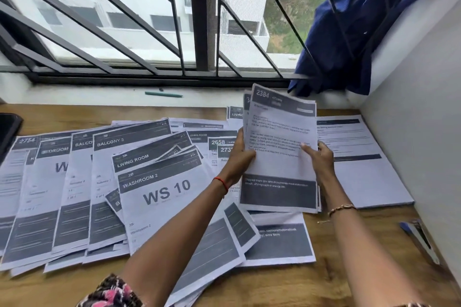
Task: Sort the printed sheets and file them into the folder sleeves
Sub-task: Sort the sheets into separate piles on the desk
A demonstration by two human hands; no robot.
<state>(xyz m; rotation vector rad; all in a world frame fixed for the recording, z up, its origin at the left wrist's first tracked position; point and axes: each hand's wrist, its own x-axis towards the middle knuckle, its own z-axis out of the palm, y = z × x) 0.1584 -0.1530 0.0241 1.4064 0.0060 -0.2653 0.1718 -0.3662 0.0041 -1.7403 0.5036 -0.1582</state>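
Past the patterned sleeve at 6 o'clock, left hand and right hand clamp fingers on a held stack, at 3 o'clock from the spread sheets covering the table.

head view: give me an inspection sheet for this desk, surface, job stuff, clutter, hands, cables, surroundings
surface: wooden table, mostly covered by paper.
job's things: held stack, top sheet headed 2384; loose sheets fanned across the table, among them the WS 10 sheet; a separate pile at far right. No folder sleeves seen.
clutter: green pen on the sill; stapler-like tool at the right edge; dark object at the left edge, cannot tell what.
hands: left hand grips the stack's left edge; right hand grips its right edge.
cables: nothing seen.
surroundings: barred window, blue cloth draped at its right, white wall.
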